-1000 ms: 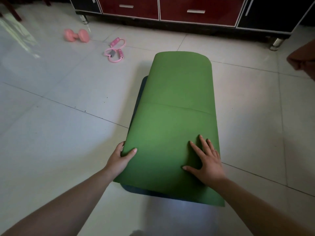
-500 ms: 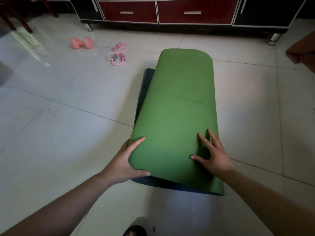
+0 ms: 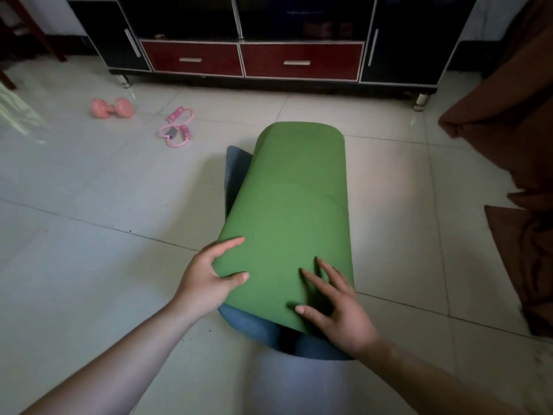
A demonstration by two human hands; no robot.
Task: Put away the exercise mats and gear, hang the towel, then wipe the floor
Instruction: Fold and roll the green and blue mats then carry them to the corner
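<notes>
A green exercise mat [image 3: 294, 205] lies folded or loosely rolled on the tiled floor, its blue underside [image 3: 236, 172] showing along the left and near edges. My left hand [image 3: 212, 272] grips the mat's near left edge, thumb on top and fingers curled over it. Flat on the near right part of the mat rests my right hand [image 3: 335, 304], fingers spread. A pink dumbbell [image 3: 112, 108] and a pink resistance band with handles [image 3: 176, 130] lie on the floor at the far left.
A black cabinet with two red drawers [image 3: 248, 59] stands along the far wall on metal feet. Brown fabric over furniture [image 3: 514, 139] fills the right edge. A wooden chair leg [image 3: 45, 34] shows at the far left. Pale floor tiles [image 3: 89, 250] surround the mat.
My left hand has shifted from under the mat's edge to gripping over it. The mat's near end has lifted and curled, baring more blue underside. The view has tilted up toward the cabinet.
</notes>
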